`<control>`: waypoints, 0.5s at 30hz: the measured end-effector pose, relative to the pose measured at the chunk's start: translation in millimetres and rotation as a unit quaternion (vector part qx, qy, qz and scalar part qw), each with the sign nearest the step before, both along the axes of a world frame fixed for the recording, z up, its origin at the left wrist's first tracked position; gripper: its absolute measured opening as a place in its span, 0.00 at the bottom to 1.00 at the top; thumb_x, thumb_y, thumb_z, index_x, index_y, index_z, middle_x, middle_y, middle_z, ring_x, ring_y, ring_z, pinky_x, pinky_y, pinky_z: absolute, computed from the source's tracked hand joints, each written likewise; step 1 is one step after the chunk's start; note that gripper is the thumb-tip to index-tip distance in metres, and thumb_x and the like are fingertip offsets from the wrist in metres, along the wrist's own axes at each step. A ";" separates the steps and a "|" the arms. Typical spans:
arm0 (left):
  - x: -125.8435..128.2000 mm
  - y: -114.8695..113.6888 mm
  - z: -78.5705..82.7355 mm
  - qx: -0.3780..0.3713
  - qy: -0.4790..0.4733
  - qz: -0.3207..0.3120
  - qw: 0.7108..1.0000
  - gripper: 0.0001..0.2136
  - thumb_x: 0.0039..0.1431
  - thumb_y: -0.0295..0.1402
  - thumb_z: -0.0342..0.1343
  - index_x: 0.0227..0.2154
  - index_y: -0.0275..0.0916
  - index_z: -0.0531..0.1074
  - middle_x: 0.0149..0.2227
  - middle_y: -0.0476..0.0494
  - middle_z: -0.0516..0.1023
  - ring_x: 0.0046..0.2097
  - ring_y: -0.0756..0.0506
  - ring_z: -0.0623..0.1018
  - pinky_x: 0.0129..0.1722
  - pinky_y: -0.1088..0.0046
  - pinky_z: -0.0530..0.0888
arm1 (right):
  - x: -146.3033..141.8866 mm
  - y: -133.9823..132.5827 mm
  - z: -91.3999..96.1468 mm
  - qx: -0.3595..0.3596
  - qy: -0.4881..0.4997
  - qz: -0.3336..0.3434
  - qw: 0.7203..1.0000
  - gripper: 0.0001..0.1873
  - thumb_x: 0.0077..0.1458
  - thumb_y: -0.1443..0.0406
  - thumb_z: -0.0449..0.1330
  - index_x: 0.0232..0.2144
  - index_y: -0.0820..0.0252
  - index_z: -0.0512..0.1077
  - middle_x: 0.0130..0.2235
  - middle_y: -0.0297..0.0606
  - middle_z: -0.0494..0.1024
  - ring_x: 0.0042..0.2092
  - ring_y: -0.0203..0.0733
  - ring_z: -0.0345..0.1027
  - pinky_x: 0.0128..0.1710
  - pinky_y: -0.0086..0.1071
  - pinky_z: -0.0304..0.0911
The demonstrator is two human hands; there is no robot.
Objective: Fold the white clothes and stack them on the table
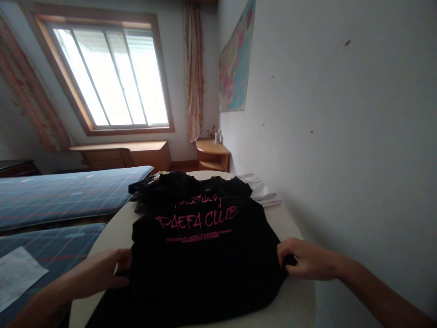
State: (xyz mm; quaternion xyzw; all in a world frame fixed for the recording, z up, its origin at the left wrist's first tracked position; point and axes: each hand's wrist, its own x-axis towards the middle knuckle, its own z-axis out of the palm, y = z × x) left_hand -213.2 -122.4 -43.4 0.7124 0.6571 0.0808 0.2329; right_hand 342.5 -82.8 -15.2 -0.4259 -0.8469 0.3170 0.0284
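A black T-shirt [205,269] with pink lettering lies spread over a pale round-ended table [300,300]. Its printed side faces up and its lower part reaches toward me. At its left edge, my left hand [111,269] is closed, with thumb and fingers pinching the cloth. My right hand [302,258] grips the right edge of the shirt at about the same height, fingers curled around the fabric. Both fingertips are partly hidden by the dark cloth.
Behind the shirt are more dark clothes [146,189] and a folded white cloth [261,189]. Blue plaid mattresses [68,191] stand left, with a white paper [20,275] on the nearer one. A wall [358,182] runs close along the right.
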 end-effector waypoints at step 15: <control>132.1 -34.3 2.0 -0.007 0.061 -0.274 0.960 0.12 0.42 0.25 0.57 0.31 0.44 0.75 0.37 0.49 0.79 0.40 0.43 0.78 0.37 0.71 0.68 | -10.6 2.4 1.5 -0.040 -0.128 -0.044 0.990 0.15 0.52 0.57 0.59 0.27 0.60 0.80 0.24 0.36 0.75 0.25 0.36 0.64 0.25 0.28 0.54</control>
